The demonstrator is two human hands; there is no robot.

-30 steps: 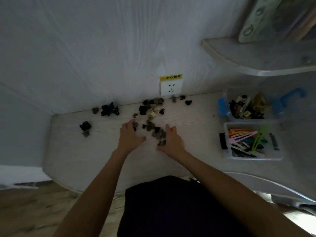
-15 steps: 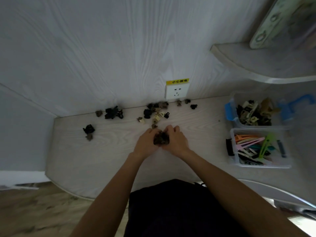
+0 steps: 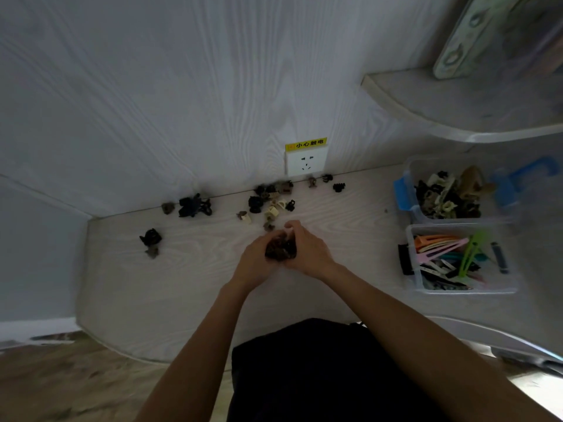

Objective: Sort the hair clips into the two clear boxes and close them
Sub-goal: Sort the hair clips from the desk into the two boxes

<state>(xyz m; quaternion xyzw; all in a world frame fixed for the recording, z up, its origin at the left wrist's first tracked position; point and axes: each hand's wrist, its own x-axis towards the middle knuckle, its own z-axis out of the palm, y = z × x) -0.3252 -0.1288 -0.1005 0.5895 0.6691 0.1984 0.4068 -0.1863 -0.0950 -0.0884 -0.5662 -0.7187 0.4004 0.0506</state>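
My left hand (image 3: 254,262) and my right hand (image 3: 309,250) are cupped together at the middle of the desk around a dark heap of small claw clips (image 3: 280,247). More small claw clips (image 3: 268,202) lie scattered near the wall, with a black cluster (image 3: 194,205) further left and a lone pair (image 3: 150,240) at the far left. At the right stand two clear boxes: the far box (image 3: 409,178) holds small claw clips, the near box (image 3: 414,280) holds long coloured flat clips. Both boxes are without lids on top.
A white wall socket (image 3: 306,161) with a yellow label sits above the desk's back edge. A curved shelf (image 3: 426,102) juts out at the upper right. The pale wooden desk (image 3: 182,284) ends in a rounded front edge, with wooden floor below left.
My two hands swept inward from apart, gathering loose clips into one heap between them. Since half a second ago they hold almost the same pose; the view shifted slightly.
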